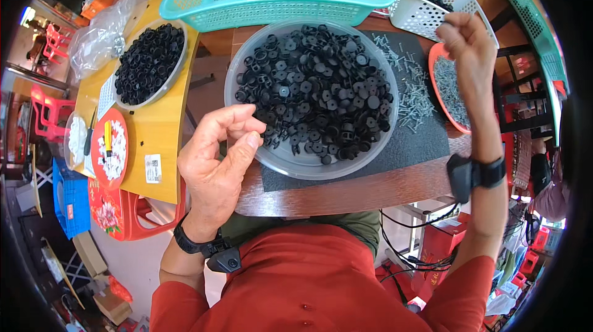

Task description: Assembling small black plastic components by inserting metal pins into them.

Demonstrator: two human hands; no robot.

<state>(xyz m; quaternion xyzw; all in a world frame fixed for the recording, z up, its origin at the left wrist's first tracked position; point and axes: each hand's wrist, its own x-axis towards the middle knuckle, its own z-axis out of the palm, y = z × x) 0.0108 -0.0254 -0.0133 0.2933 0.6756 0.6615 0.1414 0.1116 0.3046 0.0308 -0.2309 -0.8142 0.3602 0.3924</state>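
My left hand (221,162) is at the left rim of a large clear round tub (281,168). Its thumb and fingertips are pressed together; whatever lies between them is too small to make out. Heaped in the tub are small round black plastic caps (327,94), some with a hole in the middle. My right hand (471,45) is raised at the right, between a white perforated basket (420,17) and an orange-red bowl of screws (451,88). Its fingers are bent and somewhat blurred, so its grip is unclear. Some black parts (435,1) lie in the white basket.
Loose screws (411,85) are strewn on a dark mat (426,147) right of the tub. Behind it stands a turquoise basket (278,14). On the yellow table (167,171) are a bowl of black rings (151,63) and a red dish of white pieces (111,165) with a yellow-handled tool.
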